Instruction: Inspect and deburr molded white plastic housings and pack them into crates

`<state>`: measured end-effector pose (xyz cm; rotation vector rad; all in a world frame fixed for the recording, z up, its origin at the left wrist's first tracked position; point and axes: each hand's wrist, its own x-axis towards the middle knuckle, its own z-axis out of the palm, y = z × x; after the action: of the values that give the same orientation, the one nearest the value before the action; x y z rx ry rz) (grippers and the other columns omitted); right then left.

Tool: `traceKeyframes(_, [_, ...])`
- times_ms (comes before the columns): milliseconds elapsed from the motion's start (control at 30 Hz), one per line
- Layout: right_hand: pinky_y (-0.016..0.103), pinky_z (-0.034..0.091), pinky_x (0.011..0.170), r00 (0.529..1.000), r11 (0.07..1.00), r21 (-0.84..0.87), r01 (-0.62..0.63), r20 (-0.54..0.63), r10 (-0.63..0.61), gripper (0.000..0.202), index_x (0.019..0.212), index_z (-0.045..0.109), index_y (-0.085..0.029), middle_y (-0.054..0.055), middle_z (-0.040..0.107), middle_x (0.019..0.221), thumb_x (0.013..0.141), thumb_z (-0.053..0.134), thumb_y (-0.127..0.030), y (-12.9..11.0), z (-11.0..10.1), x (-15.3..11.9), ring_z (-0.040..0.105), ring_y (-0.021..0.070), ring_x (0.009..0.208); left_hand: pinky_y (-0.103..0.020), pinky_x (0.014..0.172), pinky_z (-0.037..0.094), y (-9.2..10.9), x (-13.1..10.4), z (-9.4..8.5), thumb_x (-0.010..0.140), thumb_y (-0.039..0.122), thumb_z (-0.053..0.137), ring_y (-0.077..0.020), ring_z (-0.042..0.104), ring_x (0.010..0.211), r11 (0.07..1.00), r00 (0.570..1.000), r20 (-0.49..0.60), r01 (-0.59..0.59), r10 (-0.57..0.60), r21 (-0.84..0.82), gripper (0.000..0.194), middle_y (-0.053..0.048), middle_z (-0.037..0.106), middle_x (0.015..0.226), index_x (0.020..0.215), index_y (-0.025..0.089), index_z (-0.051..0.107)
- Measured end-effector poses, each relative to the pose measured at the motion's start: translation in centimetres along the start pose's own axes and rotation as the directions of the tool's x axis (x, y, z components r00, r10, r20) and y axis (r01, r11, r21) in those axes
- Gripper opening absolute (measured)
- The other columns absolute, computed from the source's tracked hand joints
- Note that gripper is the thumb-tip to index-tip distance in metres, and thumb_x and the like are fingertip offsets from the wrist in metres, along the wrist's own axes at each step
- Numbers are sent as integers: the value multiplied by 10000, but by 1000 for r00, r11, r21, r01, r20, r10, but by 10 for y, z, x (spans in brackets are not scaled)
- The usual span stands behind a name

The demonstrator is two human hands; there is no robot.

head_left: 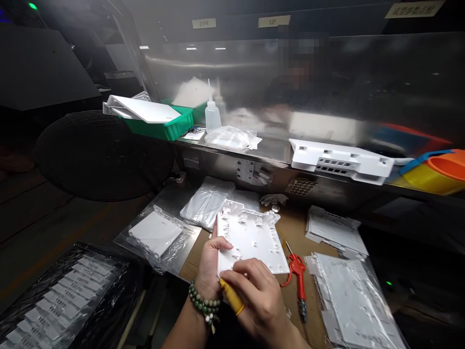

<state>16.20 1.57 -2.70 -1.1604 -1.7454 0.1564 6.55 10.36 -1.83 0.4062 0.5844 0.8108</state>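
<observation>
A white plastic housing [250, 240] is tilted over the bench, its ribbed and clipped inner side facing me. Gripping its left edge is my left hand [210, 264], thumb across the inner face and the other fingers hidden behind. My right hand [257, 291] pinches the near left corner with bent fingers; a yellow finger cot [232, 296] covers its thumb. Whether a small piece lies between those fingertips cannot be made out. Just right of the housing lies a red air blow gun [298, 276] on the brown cardboard [313, 303].
Bagged white housings [358, 295] lie at right, beside an unbagged one [336, 230]. Another bagged housing [156, 232] and stacked plastic bags [207, 201] are at left. The shelf [269, 156] carries a green bin [163, 128] and a squeeze bottle [212, 116]. A fan [105, 155] stands left.
</observation>
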Motion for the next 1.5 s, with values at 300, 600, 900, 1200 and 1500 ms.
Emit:
traceKeyframes(300, [326, 549, 728, 864, 900, -30, -435, -294, 408, 197, 1065, 732, -306, 72, 636, 1044, 915, 630, -228, 56, -87, -49, 631, 247, 964, -633, 1113, 431, 34, -8, -33, 536, 101, 540, -412, 635, 1234, 993, 999, 30, 27, -24, -117, 904, -128, 735, 1262, 1440, 138, 541])
traceKeyframes(600, [321, 547, 768, 937, 922, -168, -348, -95, 337, 201, 1095, 721, -297, 59, 636, 1009, 960, 610, -197, 72, -83, -71, 640, 208, 919, -664, 1149, 348, 45, -17, -49, 525, 83, 537, -412, 572, 1310, 992, 996, 28, -81, 84, -100, 923, -88, 746, 1249, 1439, 210, 569])
traceKeyframes(900, [323, 550, 815, 941, 931, -150, -334, -106, 321, 256, 1149, 703, -308, 57, 624, 1053, 949, 620, -171, 75, -79, -85, 634, 209, 975, -670, 1131, 365, 42, -21, -51, 520, 85, 546, -415, 552, 1326, 993, 995, 36, -88, 92, -82, 928, -70, 741, 1261, 1434, 239, 578])
traceKeyframes(1200, [291, 502, 842, 850, 934, -35, -356, -427, 308, 326, 1104, 724, -281, 42, 605, 1057, 902, 572, -75, 78, -93, -26, 605, 185, 982, -678, 1000, 500, 33, -42, -92, 494, 45, 634, -475, 632, 1199, 992, 976, -216, 11, 16, 123, 920, -50, 771, 1195, 1386, 267, 619])
traceKeyframes(1500, [258, 452, 668, 812, 913, 5, -408, -455, 365, 280, 1011, 752, -257, 32, 616, 972, 877, 561, -103, 86, -95, -12, 564, 152, 808, -613, 991, 543, 26, -49, -90, 459, -22, 607, -446, 682, 1129, 995, 947, -318, -6, 39, 104, 914, -19, 792, 1136, 1320, 275, 679])
